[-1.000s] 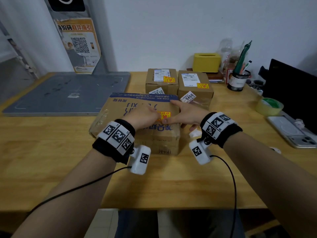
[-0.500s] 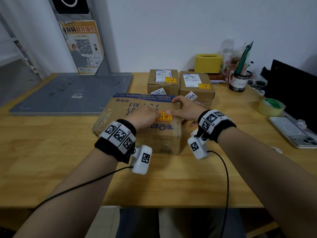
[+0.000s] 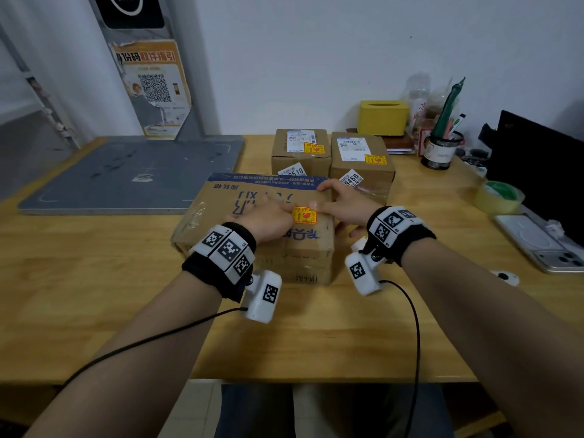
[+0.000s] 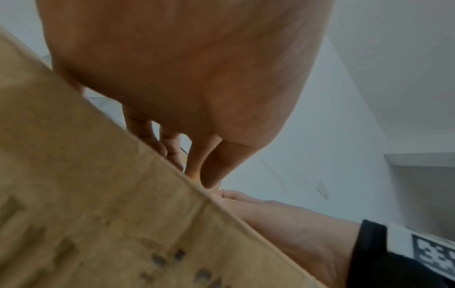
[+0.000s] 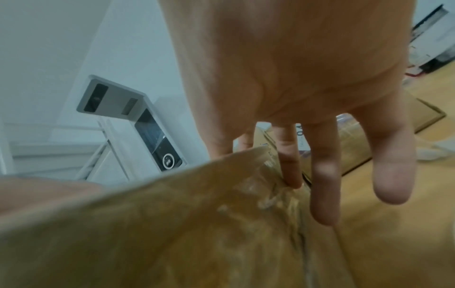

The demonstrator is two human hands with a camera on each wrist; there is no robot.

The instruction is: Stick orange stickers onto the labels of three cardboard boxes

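A large cardboard box (image 3: 252,226) with blue print lies mid-table, an orange sticker (image 3: 304,215) on its top near the right end. My left hand (image 3: 268,218) lies on the box with its fingertips at the sticker's left edge. My right hand (image 3: 344,205) rests flat at the sticker's right, fingers spread toward the box's far edge. Behind stand two smaller boxes (image 3: 300,153) (image 3: 361,159), each with a white label and an orange sticker. The left wrist view shows the left hand's straight fingers (image 4: 197,155) touching the box top (image 4: 86,194). The right wrist view shows straight fingers (image 5: 322,175) over the box's taped end (image 5: 172,233).
A grey flat platform (image 3: 132,175) fills the table's back left. At the back right are a yellow tissue box (image 3: 382,116), a pen holder (image 3: 441,150), a tape roll (image 3: 499,196), a black screen (image 3: 537,162) and a phone (image 3: 540,241). A small white object (image 3: 504,276) lies near the right edge.
My two hands have drawn slightly apart across the box top, so the orange sticker now shows between them. The boxes have not moved.
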